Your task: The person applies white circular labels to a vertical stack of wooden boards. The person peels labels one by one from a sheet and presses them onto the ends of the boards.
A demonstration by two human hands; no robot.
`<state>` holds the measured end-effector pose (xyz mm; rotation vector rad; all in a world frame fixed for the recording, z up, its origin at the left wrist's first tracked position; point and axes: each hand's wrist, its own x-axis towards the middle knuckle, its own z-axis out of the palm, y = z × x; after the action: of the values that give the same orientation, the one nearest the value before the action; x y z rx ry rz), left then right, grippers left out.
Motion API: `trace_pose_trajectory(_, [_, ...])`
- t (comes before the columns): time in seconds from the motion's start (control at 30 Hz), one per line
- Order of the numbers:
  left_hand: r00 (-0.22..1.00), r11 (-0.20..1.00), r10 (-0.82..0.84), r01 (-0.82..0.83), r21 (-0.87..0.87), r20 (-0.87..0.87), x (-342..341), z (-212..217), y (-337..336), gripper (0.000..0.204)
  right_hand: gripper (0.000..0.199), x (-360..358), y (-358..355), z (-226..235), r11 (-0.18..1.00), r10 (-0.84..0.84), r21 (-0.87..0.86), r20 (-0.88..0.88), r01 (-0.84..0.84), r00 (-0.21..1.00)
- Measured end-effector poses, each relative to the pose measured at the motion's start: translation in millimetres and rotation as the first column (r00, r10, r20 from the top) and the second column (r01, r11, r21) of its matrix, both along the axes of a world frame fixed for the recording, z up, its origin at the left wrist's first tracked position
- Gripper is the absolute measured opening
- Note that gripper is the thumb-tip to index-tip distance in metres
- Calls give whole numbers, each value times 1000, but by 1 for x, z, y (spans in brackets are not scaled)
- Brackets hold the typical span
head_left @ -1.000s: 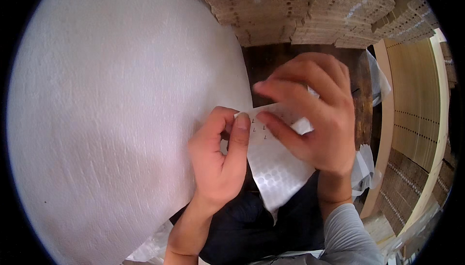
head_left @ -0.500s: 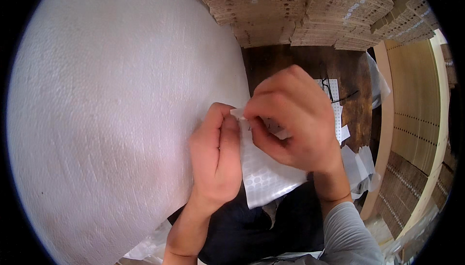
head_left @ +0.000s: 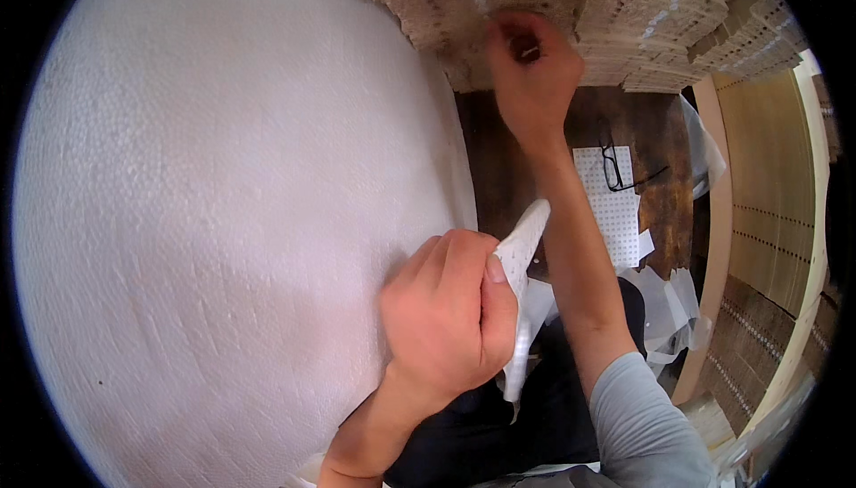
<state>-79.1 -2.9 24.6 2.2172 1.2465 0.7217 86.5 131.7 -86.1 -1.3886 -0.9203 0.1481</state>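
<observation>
My left hand is closed on a white dotted sheet, gripping it between thumb and fingers beside the edge of a big white foam slab. My right hand is stretched forward to the stack of brown perforated boards. Its fingertips are pinched together on something very small, pressed against the face of a board. What it pinches is too small to make out.
A dark wooden table shows between the foam and the boards. On it lie another white dotted sheet and black glasses. Pale wooden panels stand at the right. Crumpled white backing papers lie near my lap.
My right hand left the dotted sheet and reached up and forward to the stack of boards. My left hand kept hold of the sheet and stayed by the foam edge.
</observation>
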Motion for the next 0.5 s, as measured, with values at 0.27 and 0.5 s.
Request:
trace_pose_trajectory(0.27, [999, 999, -26, 27, -21, 42, 1, -2, -2, 11, 13, -2, 0, 0, 1000, -2, -15, 140, 5, 990])
trace_pose_trajectory(0.5, [996, 999, -18, 21, -33, 88, 1, -1, -1, 6, 11, -10, 5, 0, 996, -72, -44, 110, 77, 991])
